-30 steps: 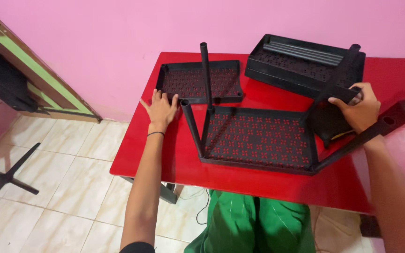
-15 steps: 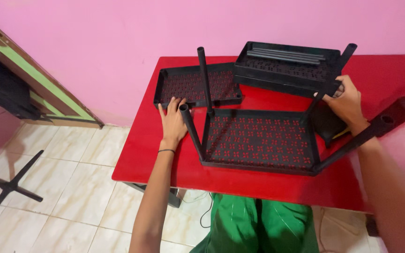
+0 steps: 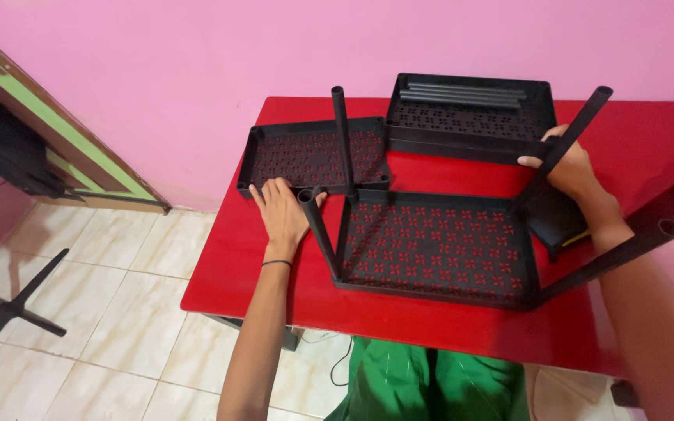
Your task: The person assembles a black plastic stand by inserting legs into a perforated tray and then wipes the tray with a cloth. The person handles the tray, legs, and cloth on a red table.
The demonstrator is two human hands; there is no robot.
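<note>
I see the left hand [image 3: 282,214] lying flat, fingers spread, on the red bench [image 3: 235,265] beside the near tray [image 3: 438,245]. Right hand [image 3: 575,168] fingers grip the far tray [image 3: 470,117].

Legged tray [image 3: 438,249] on table [image 3: 228,269], two trays [image 3: 313,156] behind it

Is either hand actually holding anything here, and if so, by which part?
The right hand grips the far black perforated tray by its near right corner. The left hand holds nothing; it lies flat on the red table at the near edge of the left tray.
</note>
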